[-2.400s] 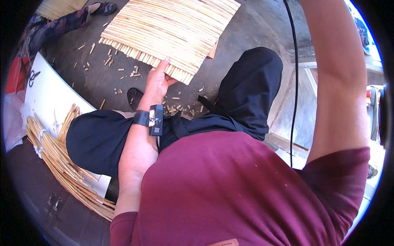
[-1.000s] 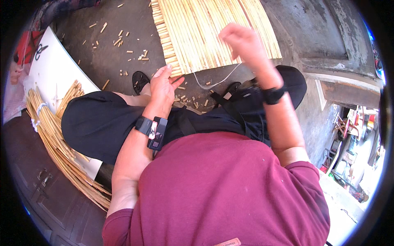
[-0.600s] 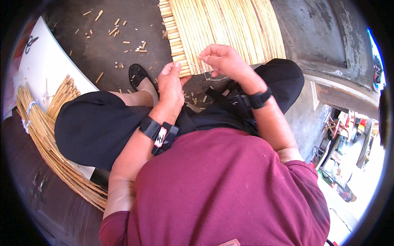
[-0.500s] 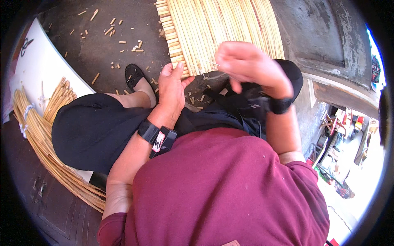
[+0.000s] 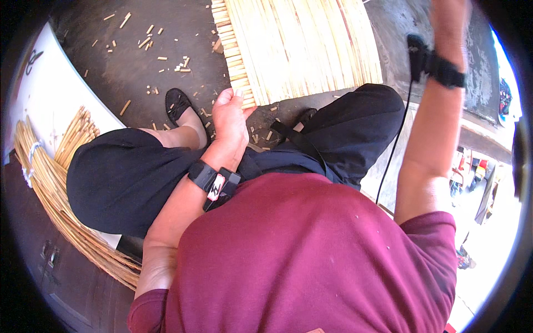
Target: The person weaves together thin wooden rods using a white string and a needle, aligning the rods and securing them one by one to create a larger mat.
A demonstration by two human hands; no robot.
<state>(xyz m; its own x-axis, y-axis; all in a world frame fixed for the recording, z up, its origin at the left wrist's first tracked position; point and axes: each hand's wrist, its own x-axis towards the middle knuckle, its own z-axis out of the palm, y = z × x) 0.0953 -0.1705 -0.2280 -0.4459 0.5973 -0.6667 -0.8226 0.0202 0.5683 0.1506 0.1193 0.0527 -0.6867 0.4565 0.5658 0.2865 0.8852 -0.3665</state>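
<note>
Head view: the woven reed mat (image 5: 300,47) lies on the floor ahead, many slats joined, its near edge ragged. The left hand (image 5: 230,114) pinches that edge; the right hand (image 5: 449,14) is raised, grip unclear. Loose reeds (image 5: 50,183) wait unused.

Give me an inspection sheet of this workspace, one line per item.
Surface: dark floor, dusty.
Job's things: woven reed mat lying flat; loose reed bundle beside the left knee.
Clutter: short reed offcuts scattered about.
Grippers: left hand at the mat's near corner; right hand raised, blurred at the picture's top edge.
Cables: thin black cord hanging under the right wrist.
Surroundings: white board, black shoe.
</note>
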